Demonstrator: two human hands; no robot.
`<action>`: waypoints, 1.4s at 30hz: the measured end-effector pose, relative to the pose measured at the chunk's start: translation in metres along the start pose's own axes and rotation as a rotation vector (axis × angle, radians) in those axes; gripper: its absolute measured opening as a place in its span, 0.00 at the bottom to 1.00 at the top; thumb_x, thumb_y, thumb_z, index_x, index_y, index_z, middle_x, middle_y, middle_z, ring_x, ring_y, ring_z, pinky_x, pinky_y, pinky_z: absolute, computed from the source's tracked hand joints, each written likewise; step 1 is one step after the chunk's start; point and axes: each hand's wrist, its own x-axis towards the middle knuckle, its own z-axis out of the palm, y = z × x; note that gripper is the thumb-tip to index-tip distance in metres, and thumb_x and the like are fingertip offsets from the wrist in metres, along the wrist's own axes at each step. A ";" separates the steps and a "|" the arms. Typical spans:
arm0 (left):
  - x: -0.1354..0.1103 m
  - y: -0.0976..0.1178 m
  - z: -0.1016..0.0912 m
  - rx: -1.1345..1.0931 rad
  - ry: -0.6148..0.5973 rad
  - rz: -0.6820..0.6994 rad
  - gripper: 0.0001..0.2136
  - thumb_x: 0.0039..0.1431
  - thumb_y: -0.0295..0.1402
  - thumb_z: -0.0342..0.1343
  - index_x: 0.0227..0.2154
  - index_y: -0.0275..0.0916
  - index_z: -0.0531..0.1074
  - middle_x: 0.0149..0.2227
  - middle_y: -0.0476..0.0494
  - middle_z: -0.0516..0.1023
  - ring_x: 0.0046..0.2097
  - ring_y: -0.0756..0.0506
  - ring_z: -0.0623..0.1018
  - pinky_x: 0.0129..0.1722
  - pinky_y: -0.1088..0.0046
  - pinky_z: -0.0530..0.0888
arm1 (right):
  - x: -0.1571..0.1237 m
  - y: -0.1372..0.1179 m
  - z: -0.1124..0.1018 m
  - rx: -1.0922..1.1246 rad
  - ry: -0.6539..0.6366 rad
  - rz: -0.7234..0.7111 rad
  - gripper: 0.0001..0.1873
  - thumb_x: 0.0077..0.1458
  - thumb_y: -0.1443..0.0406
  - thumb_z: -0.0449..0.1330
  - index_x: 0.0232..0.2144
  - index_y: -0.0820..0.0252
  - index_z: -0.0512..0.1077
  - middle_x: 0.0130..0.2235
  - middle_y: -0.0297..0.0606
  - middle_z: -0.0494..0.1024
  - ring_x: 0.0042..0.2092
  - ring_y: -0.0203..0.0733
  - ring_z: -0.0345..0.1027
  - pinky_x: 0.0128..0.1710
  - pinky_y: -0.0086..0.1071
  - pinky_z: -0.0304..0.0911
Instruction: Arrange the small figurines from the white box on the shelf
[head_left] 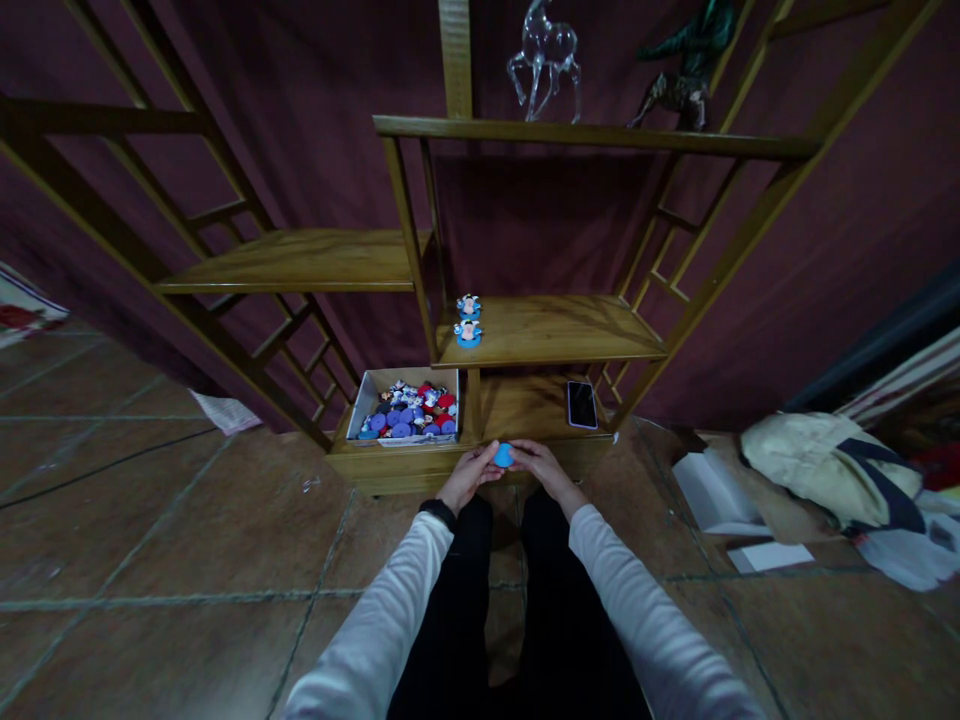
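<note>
Between both hands, in front of the low shelf, is a small blue round piece (503, 455), which looks like the base of a figurine. The fingers of my left hand (471, 472) close on its left side. From the right, my right hand (541, 466) pinches the same piece. Anything on its far side is hidden. Two small figurines (469, 334) with blue bases stand one behind the other on the middle shelf (555, 335). To the left, a cardboard box (366, 393) holds many small figurines with purple, red and blue bases.
A phone (582, 404) lies on the lower shelf. A clear glass animal figure (546, 55) and a dark statue (686, 70) stand on the top shelf (600, 138). At right on the tiled floor are a white box (716, 495) and a cream bag (825, 465).
</note>
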 end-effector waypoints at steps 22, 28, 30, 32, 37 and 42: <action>-0.004 0.001 -0.005 -0.062 -0.084 0.043 0.15 0.46 0.34 0.64 0.38 0.35 0.72 0.38 0.42 0.78 0.39 0.49 0.78 0.45 0.70 0.72 | -0.001 -0.002 0.002 0.076 0.039 0.005 0.20 0.35 0.56 0.69 0.32 0.60 0.75 0.32 0.35 0.77 0.31 0.38 0.70 0.33 0.33 0.67; -0.002 0.002 -0.004 -0.079 -0.022 0.007 0.15 0.48 0.40 0.61 0.34 0.33 0.72 0.33 0.41 0.79 0.34 0.49 0.78 0.38 0.73 0.74 | -0.004 -0.004 0.002 -0.007 -0.006 -0.060 0.22 0.42 0.58 0.65 0.42 0.55 0.73 0.33 0.33 0.76 0.28 0.34 0.66 0.25 0.26 0.60; -0.002 0.002 -0.004 -0.057 -0.026 -0.001 0.17 0.49 0.43 0.59 0.34 0.33 0.72 0.31 0.40 0.79 0.33 0.48 0.79 0.34 0.75 0.74 | -0.004 -0.004 0.001 -0.043 -0.016 -0.067 0.21 0.44 0.58 0.63 0.43 0.54 0.73 0.33 0.33 0.76 0.29 0.34 0.66 0.25 0.26 0.59; -0.002 0.002 -0.003 -0.037 -0.027 -0.003 0.18 0.50 0.45 0.58 0.34 0.32 0.72 0.29 0.40 0.78 0.31 0.48 0.78 0.30 0.77 0.74 | -0.003 -0.002 -0.001 -0.070 -0.031 -0.061 0.21 0.45 0.58 0.63 0.44 0.54 0.72 0.33 0.33 0.76 0.30 0.35 0.66 0.27 0.26 0.59; -0.002 0.001 -0.001 0.015 0.006 -0.014 0.19 0.50 0.48 0.56 0.31 0.33 0.71 0.24 0.44 0.76 0.24 0.50 0.77 0.22 0.80 0.70 | 0.001 0.004 -0.003 -0.099 -0.027 -0.040 0.20 0.45 0.57 0.63 0.43 0.54 0.73 0.33 0.34 0.76 0.30 0.35 0.66 0.29 0.27 0.60; -0.001 0.000 -0.001 0.044 0.018 -0.027 0.20 0.51 0.49 0.54 0.33 0.33 0.69 0.23 0.44 0.75 0.22 0.51 0.76 0.20 0.81 0.69 | 0.002 0.006 -0.002 -0.098 -0.035 -0.059 0.19 0.45 0.55 0.63 0.40 0.56 0.74 0.32 0.34 0.76 0.30 0.35 0.66 0.30 0.28 0.62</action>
